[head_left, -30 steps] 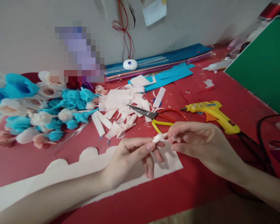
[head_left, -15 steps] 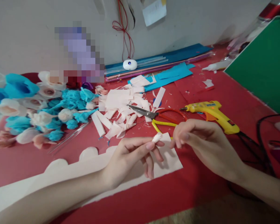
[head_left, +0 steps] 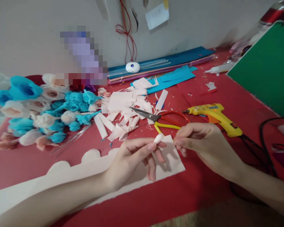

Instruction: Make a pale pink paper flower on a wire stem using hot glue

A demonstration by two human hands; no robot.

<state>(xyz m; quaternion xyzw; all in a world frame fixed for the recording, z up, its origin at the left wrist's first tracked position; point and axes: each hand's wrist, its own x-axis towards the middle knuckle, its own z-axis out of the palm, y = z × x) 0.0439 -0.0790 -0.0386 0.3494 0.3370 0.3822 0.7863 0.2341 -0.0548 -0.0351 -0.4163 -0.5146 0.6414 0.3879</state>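
Note:
My left hand (head_left: 130,159) pinches a small white paper roll (head_left: 158,138) between thumb and forefinger, its other fingers hanging loosely below. To the right, and apart from the roll, my right hand (head_left: 209,146) has thumb and fingertips pressed together; whatever is in that pinch, if anything, is too small to make out. Under both lies a long pale paper strip (head_left: 177,162) on the red table. Scissors (head_left: 153,117) with red and yellow handles rest just beyond, partly behind my right hand. A yellow glue gun (head_left: 216,115) lies past that hand.
White paper scraps (head_left: 120,102) are heaped mid-table, with blue paper (head_left: 170,78) behind. Several paper flowers (head_left: 26,86) crowd the left side beside thin clear sticks (head_left: 72,140). A green board (head_left: 267,66) stands at right. Black cables (head_left: 262,143) run along the right edge.
My right hand's fingers have drawn together into a pinch and turned slightly. My left hand keeps its hold on the paper roll. The view has shifted slightly.

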